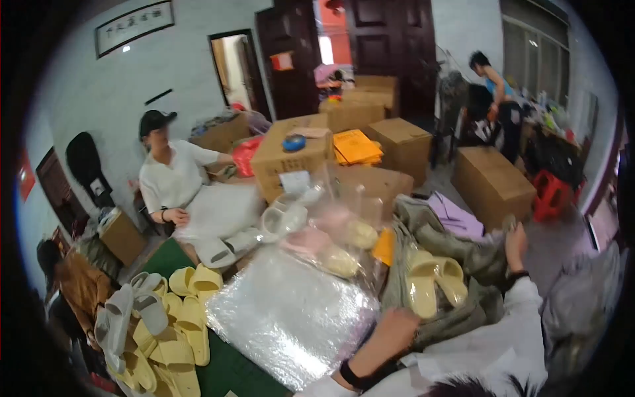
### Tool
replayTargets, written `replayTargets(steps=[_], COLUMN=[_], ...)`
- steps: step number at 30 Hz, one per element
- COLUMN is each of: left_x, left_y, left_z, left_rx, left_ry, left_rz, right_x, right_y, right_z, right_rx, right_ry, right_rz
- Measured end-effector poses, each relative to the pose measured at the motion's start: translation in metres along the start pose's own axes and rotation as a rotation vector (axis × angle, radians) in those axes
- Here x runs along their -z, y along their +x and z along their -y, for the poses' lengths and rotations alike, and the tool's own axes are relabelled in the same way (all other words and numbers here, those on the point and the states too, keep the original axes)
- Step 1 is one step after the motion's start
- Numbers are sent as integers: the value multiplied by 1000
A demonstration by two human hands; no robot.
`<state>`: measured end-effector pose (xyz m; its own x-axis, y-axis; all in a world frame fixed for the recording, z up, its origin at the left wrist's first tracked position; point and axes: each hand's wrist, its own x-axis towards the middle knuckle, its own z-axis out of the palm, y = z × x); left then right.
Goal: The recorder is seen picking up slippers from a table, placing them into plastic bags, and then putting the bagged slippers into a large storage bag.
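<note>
My right hand (516,246) is closed on the far right rim of a grey-green woven sack (479,255). My left hand (395,331), a little blurred, is closed at the sack's near left edge, where its fingertips are partly hidden. Between my hands, a pair of pale yellow slippers (423,291) in clear plastic lies on the sack. Left of the sack lies a stack of shiny clear plastic bags (284,317). Beyond it are bagged pink slippers (307,239) and more bagged yellow slippers (340,261).
Loose yellow slippers (175,351) and grey slippers (119,317) are heaped on the green tabletop (231,370). Cardboard boxes (291,165) stand beyond the table. A person in a white top (169,172) works across at left; another (83,284) sits nearer. A third (499,99) bends at the back right.
</note>
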<state>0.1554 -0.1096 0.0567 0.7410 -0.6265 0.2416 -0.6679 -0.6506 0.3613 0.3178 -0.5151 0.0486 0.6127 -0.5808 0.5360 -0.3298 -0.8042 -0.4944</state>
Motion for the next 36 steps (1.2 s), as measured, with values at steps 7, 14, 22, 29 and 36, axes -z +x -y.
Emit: replayTargets(steps=[7,14,22,29,36], left_x=[114,78,72,48,29], left_y=[-31,-35,-45,-48,-61], left_z=[-10,-26,-27,-30,-16], left_rx=[-17,-4,62,11,117], left_ry=[44,3,79,29,121], left_rz=[-291,-235,-350,-322,-226], right_x=[51,15,57,88,6], right_y=[32,72,71,-11,-127], right_z=[65,8,11,198,372], right_rx=[163,73,484,836,1065], right_ry=[291,-109,-543,243,362], right_rz=[-231,-66,-210,878,769])
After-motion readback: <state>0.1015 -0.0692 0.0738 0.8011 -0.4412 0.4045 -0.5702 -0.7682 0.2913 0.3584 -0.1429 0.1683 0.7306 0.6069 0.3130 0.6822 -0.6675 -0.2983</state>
